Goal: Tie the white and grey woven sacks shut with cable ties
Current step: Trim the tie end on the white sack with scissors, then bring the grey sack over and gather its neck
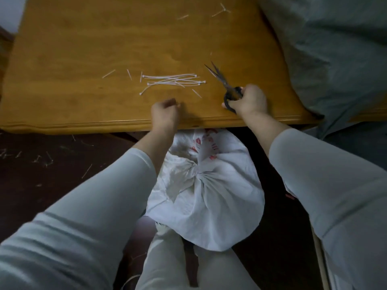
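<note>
Gripping one pair of scissors (227, 86), the right hand (250, 99) rests mid-right on the surface (83, 49); left hand (165, 114) curled, contents unclear. About six cable ties (171, 80) lie centre. One white sack (209, 195) below, red print unreadable; one grey sack (335, 49) upper right.

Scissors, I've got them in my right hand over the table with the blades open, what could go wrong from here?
1. The scissors sit in the right hand with blades apart, tips near the cable ties; a sweep could scatter or nick them.
2. The left hand is close by at the table edge, so the open blades might catch it.
3. Offcuts lie beside whole ties and could be picked up by mistake.
</note>
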The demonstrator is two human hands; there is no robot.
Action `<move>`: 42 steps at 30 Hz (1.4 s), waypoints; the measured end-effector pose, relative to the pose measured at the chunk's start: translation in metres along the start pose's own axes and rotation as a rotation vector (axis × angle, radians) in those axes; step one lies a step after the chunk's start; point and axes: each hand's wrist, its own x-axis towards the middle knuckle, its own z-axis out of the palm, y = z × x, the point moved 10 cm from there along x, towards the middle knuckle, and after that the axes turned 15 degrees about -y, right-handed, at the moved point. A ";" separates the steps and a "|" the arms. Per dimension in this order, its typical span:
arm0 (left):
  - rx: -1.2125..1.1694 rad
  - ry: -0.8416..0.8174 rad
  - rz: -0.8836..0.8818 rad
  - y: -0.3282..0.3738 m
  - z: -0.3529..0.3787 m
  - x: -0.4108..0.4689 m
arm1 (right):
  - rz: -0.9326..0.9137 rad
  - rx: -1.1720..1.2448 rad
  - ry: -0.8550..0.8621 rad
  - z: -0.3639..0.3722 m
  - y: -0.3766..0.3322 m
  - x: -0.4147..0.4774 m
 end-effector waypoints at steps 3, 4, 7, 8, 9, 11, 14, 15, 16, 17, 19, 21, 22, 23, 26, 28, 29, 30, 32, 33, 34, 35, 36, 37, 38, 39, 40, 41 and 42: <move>0.133 0.015 0.073 -0.009 -0.004 -0.016 | 0.015 -0.097 0.040 -0.002 -0.007 0.007; 0.217 -0.022 0.084 -0.014 0.000 -0.019 | 0.008 -0.117 0.051 -0.003 -0.010 0.008; 0.528 -0.233 0.036 -0.031 0.024 -0.026 | -0.030 -0.182 0.096 -0.006 -0.016 0.004; 0.645 -0.305 -0.015 -0.042 0.030 -0.027 | -0.049 -0.189 0.112 -0.007 -0.017 0.001; 0.751 -0.367 -0.048 -0.052 0.035 -0.028 | -0.087 -0.185 0.142 -0.008 -0.019 -0.004; 1.002 -0.453 -0.050 -0.063 0.043 -0.028 | -0.225 -0.147 0.209 -0.009 -0.026 -0.022; 1.252 -0.550 -0.069 -0.088 0.051 -0.030 | -0.410 -0.155 0.147 0.016 -0.026 -0.049; 1.269 -0.576 -0.081 -0.097 0.054 -0.031 | -0.430 -0.171 0.090 0.031 -0.019 -0.054; 1.283 -0.598 -0.084 -0.105 0.057 -0.033 | -0.426 -0.182 0.030 0.045 -0.008 -0.056; 1.307 -0.621 -0.087 -0.114 0.059 -0.036 | -0.400 -0.194 -0.037 0.060 0.006 -0.057; 1.374 -0.642 -0.083 -0.128 0.064 -0.038 | -0.324 -0.263 -0.199 0.093 0.037 -0.054; 1.445 -0.636 -0.089 -0.142 0.064 -0.038 | -0.261 -0.346 -0.393 0.129 0.067 -0.053; 1.467 -0.629 -0.102 -0.148 0.064 -0.038 | -0.242 -0.368 -0.492 0.147 0.080 -0.055; 1.475 -0.621 -0.120 -0.155 0.062 -0.038 | -0.223 -0.376 -0.591 0.166 0.093 -0.058; 1.475 -0.598 -0.160 -0.172 0.061 -0.037 | -0.178 -0.381 -0.763 0.204 0.120 -0.064; 1.497 -0.565 -0.148 -0.174 0.061 -0.036 | -0.178 -0.402 -0.762 0.206 0.122 -0.063; 1.504 -0.541 -0.129 -0.171 0.060 -0.036 | -0.180 -0.407 -0.731 0.201 0.118 -0.062; 1.507 -0.512 -0.091 -0.164 0.059 -0.037 | -0.183 -0.398 -0.686 0.191 0.112 -0.063; 1.495 -0.446 0.010 -0.142 0.061 -0.040 | -0.178 -0.357 -0.606 0.170 0.101 -0.064; 1.471 -0.411 0.063 -0.127 0.062 -0.043 | -0.177 -0.352 -0.569 0.157 0.095 -0.068; 1.431 -0.380 0.112 -0.110 0.064 -0.046 | -0.175 -0.359 -0.538 0.144 0.089 -0.072; 1.391 -0.356 0.163 -0.093 0.068 -0.050 | -0.173 -0.366 -0.502 0.130 0.083 -0.077; 1.358 -0.350 0.217 -0.075 0.073 -0.053 | -0.170 -0.360 -0.457 0.115 0.077 -0.082; 1.323 -0.352 0.266 -0.056 0.079 -0.055 | -0.165 -0.342 -0.402 0.096 0.070 -0.088; 1.288 -0.356 0.307 -0.036 0.085 -0.059 | -0.159 -0.320 -0.346 0.077 0.064 -0.094; 1.257 -0.352 0.348 -0.016 0.090 -0.064 | -0.159 -0.301 -0.286 0.056 0.058 -0.101; 1.232 -0.338 0.393 0.006 0.094 -0.070 | -0.167 -0.289 -0.224 0.033 0.050 -0.108; 1.210 -0.327 0.428 0.026 0.097 -0.076 | -0.180 -0.289 -0.163 0.009 0.042 -0.115; 1.191 -0.319 0.458 0.047 0.100 -0.082 | -0.195 -0.296 -0.097 -0.015 0.033 -0.123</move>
